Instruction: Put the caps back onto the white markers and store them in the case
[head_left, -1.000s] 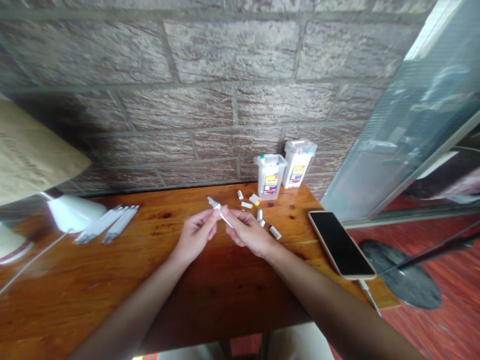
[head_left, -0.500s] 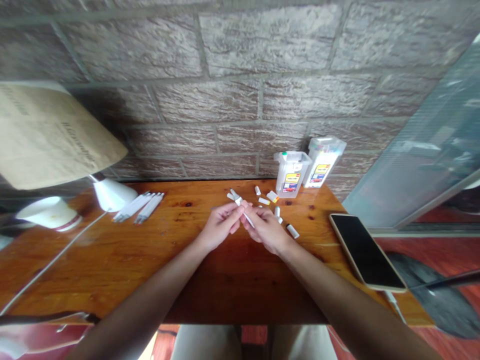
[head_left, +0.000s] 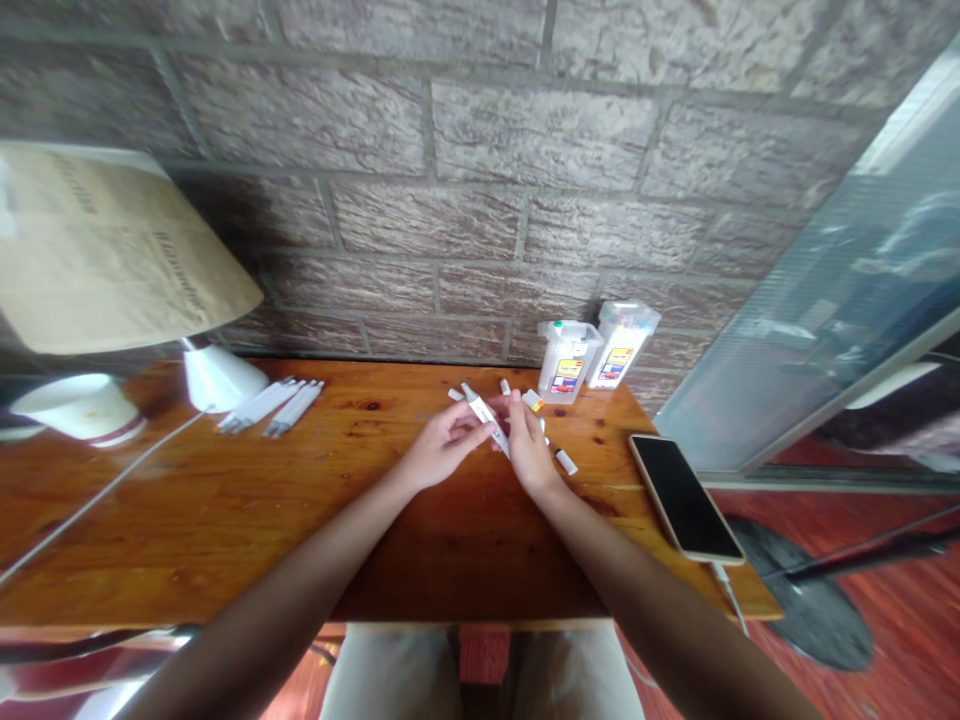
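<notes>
A white marker [head_left: 480,410] with a bare grey tip at its upper left end slants between my hands above the table. My left hand [head_left: 444,448] pinches its barrel between thumb and fingers. My right hand [head_left: 529,446] is curved round the lower right side of the same marker, thumb pointing up and fingers partly hidden behind the barrel. Loose white marker caps lie just beyond my hands, among them a cap with a dark end [head_left: 566,461], a small cap [head_left: 505,386] and another cap [head_left: 455,395]. My right hand covers part of this group.
Several white markers [head_left: 279,408] lie beside the lamp base [head_left: 217,378] on the wooden table [head_left: 360,470]. A paper cup [head_left: 82,412] stands at left. Two clear plastic marker cases [head_left: 566,365] stand near the brick wall. A phone [head_left: 686,498] with a cable lies at right.
My right hand has loosened and straightened, its thumb now pointing up. More of the marker's barrel shows. The camera view has shifted slightly.
</notes>
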